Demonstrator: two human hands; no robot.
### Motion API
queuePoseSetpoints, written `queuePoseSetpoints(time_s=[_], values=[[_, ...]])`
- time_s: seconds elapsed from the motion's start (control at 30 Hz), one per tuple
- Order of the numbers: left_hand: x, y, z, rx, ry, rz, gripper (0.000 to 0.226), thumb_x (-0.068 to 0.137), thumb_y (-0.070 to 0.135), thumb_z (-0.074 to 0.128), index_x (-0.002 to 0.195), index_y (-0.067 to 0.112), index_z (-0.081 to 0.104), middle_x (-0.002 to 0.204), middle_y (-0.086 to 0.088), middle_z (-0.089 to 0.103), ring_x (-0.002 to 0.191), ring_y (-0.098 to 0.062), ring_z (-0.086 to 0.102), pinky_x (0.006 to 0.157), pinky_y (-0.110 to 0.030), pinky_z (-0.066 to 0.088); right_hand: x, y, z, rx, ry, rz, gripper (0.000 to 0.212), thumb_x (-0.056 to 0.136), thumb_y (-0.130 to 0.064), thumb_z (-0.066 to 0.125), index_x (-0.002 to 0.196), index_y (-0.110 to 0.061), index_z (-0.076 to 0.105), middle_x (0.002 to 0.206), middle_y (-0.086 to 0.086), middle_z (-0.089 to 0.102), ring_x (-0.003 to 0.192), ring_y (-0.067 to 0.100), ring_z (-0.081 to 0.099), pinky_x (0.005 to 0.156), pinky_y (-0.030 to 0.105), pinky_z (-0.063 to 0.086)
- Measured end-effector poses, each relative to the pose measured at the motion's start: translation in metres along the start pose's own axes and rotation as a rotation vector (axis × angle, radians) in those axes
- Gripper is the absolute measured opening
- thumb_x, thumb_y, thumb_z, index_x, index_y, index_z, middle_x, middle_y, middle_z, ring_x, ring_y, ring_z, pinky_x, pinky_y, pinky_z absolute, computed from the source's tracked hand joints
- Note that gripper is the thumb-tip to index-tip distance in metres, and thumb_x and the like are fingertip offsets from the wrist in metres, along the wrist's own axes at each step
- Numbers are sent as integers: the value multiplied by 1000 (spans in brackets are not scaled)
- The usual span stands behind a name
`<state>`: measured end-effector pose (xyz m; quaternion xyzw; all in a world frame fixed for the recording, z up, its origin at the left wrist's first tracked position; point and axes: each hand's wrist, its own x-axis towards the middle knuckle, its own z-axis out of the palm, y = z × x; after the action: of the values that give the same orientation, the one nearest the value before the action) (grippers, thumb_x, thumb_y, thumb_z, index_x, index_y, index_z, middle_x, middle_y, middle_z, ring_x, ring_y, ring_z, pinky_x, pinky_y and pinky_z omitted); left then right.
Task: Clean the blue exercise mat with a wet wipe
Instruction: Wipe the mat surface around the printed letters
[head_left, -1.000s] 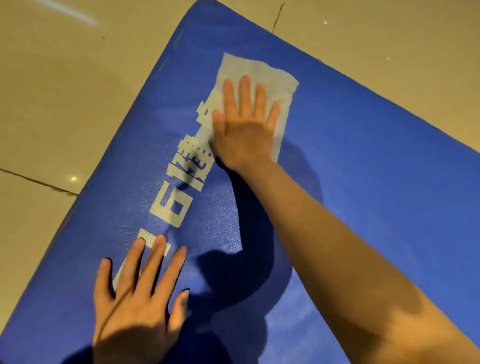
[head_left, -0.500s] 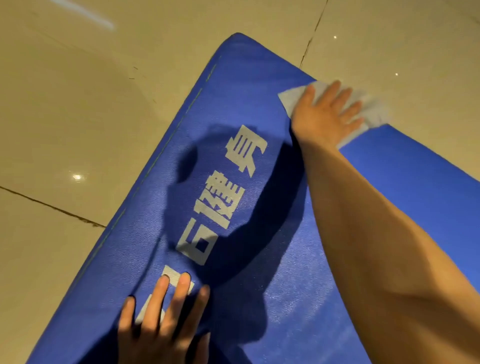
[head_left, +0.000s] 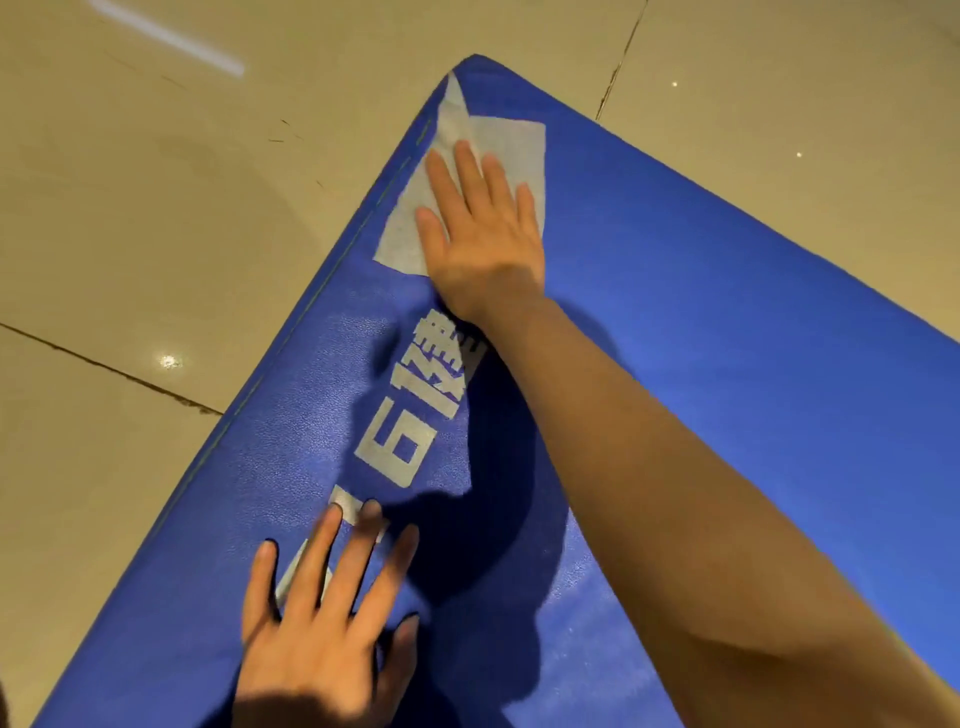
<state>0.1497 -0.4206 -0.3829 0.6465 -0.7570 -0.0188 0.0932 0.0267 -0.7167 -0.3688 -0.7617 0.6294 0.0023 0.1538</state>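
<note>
The blue exercise mat (head_left: 701, 322) lies on the floor with white printed characters along its left side. A white wet wipe (head_left: 498, 145) is spread flat near the mat's far corner, close to the left edge, one corner of it folded up. My right hand (head_left: 478, 228) presses flat on the wipe with straight fingers, covering its near right part. My left hand (head_left: 322, 623) rests flat on the mat near the bottom of the view, fingers spread over the lower printed characters.
Beige glossy floor tiles (head_left: 156, 234) with dark grout lines surround the mat on the left and far side. My right forearm (head_left: 675, 493) crosses the mat diagonally and casts a dark shadow over the lettering.
My right hand has slid the wipe from the mat's far right edge leftward to the far corner by the left edge. My left hand stays planted on the mat.
</note>
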Motion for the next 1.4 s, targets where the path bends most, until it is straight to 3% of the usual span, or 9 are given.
queuePoseSetpoints(time_s=[0.13, 0.47, 0.67, 0.8, 0.93, 1.0, 1.23, 1.33, 1.4], values=[[1, 1, -3, -75, -33, -20, 55, 94, 49, 31, 144, 28, 42, 156, -4, 35, 153, -15, 9, 116, -56, 15, -64, 76, -11, 28, 57, 181, 54, 106, -39, 23, 157, -29, 9, 165, -4, 0, 152, 19, -2, 120, 37, -4], [1, 7, -7, -27, -3, 23, 56, 88, 40, 43, 135, 15, 61, 145, -15, 51, 135, -36, 41, 107, -64, 25, -249, 206, -8, 19, 112, 864, 72, 96, -51, 8, 156, -11, 10, 163, 14, 8, 149, 30, 5, 120, 50, 3], [1, 6, -8, -31, 13, 36, 55, 91, 39, 42, 136, 14, 59, 147, -15, 49, 134, -36, 42, 106, -64, 25, -186, 90, 12, -15, 31, 572, 59, 105, -42, 19, 156, -30, -6, 163, -10, -14, 149, 37, -12, 114, 67, -6], [0, 5, -9, -27, -25, 17, 57, 90, 41, 40, 136, 14, 60, 148, -14, 49, 136, -36, 41, 108, -64, 23, -161, -1, 31, -106, 6, 67, 66, 94, -49, 6, 156, -30, 14, 165, -5, 7, 149, 43, -2, 109, 72, -6], [0, 4, -9, -36, -21, 23, 56, 90, 42, 41, 136, 15, 60, 145, -15, 52, 137, -36, 41, 107, -65, 25, -159, -11, 38, -119, 61, -218, 59, 97, -48, 24, 149, -26, 40, 158, -1, 33, 146, 39, 24, 111, 67, 12], [0, 3, -9, -47, -1, 34, 55, 90, 41, 43, 136, 16, 60, 144, -15, 53, 136, -35, 41, 107, -64, 26, -157, 22, 31, -113, 64, -179, 63, 95, -56, 23, 151, -30, 35, 160, -4, 27, 149, 34, 19, 115, 61, 7], [0, 7, -9, -101, 41, -7, 54, 87, 40, 46, 133, 16, 63, 140, -11, 57, 135, -31, 42, 110, -60, 25, -218, 130, -2, 16, 12, 682, 62, 103, -53, 21, 155, -35, -6, 164, -7, -15, 150, 32, -11, 115, 64, 0], [-1, 6, -10, -106, 33, -7, 54, 86, 40, 47, 131, 15, 65, 139, -12, 58, 135, -31, 42, 110, -60, 25, -199, 78, 14, -103, -68, 378, 63, 101, -53, 16, 156, -30, -4, 163, -3, -16, 148, 41, -12, 111, 71, -1], [-1, 6, -9, -95, 29, -16, 53, 87, 40, 47, 131, 15, 65, 139, -12, 58, 135, -31, 42, 110, -61, 26, -178, 27, 34, -116, 27, 7, 64, 97, -54, 16, 156, -27, 21, 164, 1, 12, 148, 44, 7, 109, 71, 2]])
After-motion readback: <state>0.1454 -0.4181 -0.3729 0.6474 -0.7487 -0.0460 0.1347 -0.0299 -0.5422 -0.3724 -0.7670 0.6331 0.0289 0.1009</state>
